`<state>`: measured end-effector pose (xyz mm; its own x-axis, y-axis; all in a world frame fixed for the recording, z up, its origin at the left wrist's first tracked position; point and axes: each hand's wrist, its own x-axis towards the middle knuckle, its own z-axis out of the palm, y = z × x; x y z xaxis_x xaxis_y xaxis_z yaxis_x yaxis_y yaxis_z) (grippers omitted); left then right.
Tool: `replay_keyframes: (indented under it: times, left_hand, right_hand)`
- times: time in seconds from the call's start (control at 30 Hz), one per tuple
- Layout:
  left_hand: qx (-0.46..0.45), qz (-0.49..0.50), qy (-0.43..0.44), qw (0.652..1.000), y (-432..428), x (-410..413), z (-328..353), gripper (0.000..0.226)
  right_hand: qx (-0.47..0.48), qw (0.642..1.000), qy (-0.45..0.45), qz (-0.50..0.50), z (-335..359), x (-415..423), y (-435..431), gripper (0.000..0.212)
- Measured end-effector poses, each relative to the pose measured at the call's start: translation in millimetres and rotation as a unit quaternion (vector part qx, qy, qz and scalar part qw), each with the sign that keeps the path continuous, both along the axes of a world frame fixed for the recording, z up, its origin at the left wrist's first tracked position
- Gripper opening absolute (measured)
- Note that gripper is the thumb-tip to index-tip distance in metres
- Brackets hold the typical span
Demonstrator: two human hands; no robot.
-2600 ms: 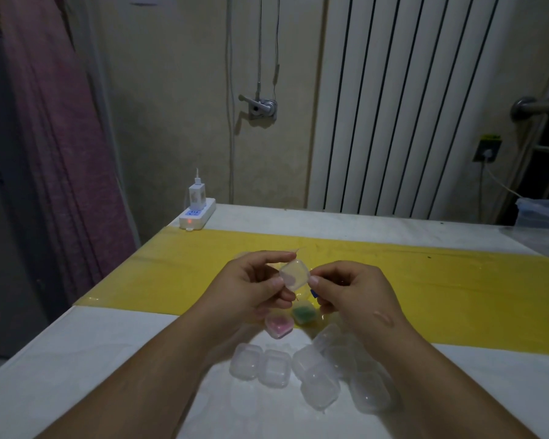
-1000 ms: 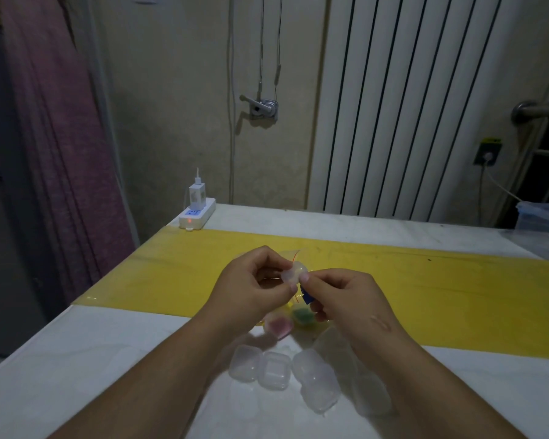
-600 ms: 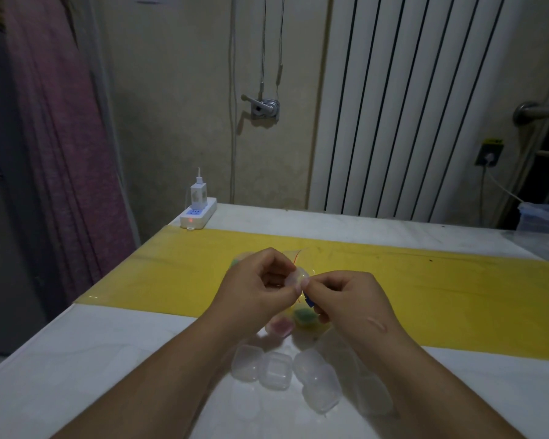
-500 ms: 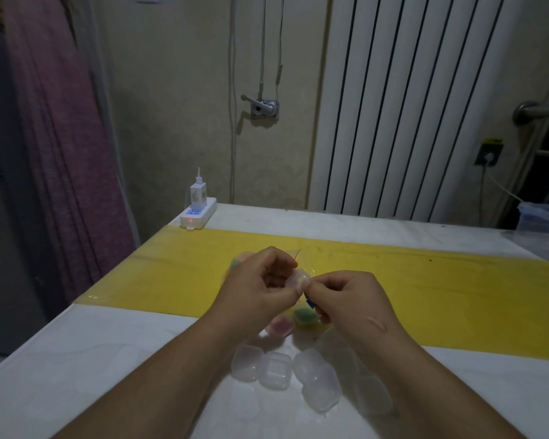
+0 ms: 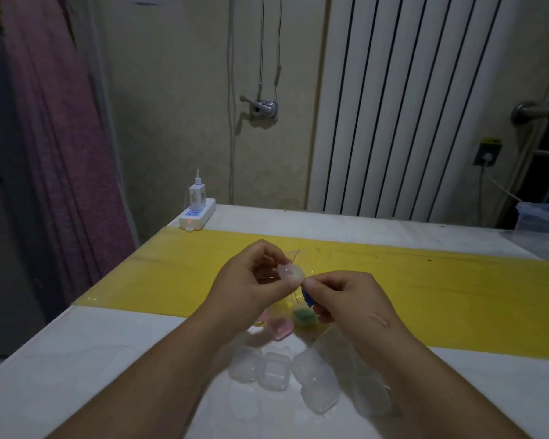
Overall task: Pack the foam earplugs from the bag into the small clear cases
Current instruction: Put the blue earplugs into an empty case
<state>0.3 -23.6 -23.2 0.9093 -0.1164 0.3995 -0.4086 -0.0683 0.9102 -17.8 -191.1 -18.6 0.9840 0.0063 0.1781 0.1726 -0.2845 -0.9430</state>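
The small clear case (image 5: 290,273) is sitting in both hands above the yellow strip (image 5: 457,280) on the tabletop (image 5: 76,375). The left hand (image 5: 251,280) is pinching it. The right hand (image 5: 339,299) is curling round a blue earplug (image 5: 307,300), with its fingertips touching the case's edge. Before, the case was facing up flat; now it is tilting. The other clear cases (image 5: 298,372) are staying just below the strip.
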Motion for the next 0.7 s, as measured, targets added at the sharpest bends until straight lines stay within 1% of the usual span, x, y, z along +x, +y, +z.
replay_keyframes:
  times: [0.13, 0.27, 0.37, 0.47, 0.57, 0.7]
  left_hand:
    - [0.008, 0.002, -0.001, 1.000, -1.9, -1.7, -1.5, 0.025]
    - [0.036, 0.007, -0.012, 0.999, -3.0, -1.2, -2.0, 0.020]
    - [0.041, 0.020, -0.015, 0.999, -3.4, 0.0, -3.5, 0.018]
    - [0.053, 0.032, -0.024, 0.998, -2.8, 0.8, -5.6, 0.019]
    - [0.067, 0.042, -0.027, 0.997, -4.0, -1.8, -5.1, 0.026]
    - [0.080, 0.050, -0.034, 0.995, -7.8, -5.4, -3.2, 0.032]
  right_hand:
    - [0.037, 0.999, 0.020, 0.013, 0.3, 0.5, 0.4, 0.014]
    - [0.047, 0.999, 0.019, -0.001, 0.4, 1.3, -1.3, 0.014]
    - [0.059, 0.998, 0.019, 0.001, 0.0, 0.3, 1.0, 0.015]
    - [0.041, 0.999, 0.015, -0.007, 0.7, 0.0, 3.0, 0.018]
    - [0.026, 0.999, 0.015, -0.022, 2.9, -0.6, 2.9, 0.021]
    - [0.016, 0.999, 0.016, -0.036, 4.6, -1.4, 2.1, 0.020]
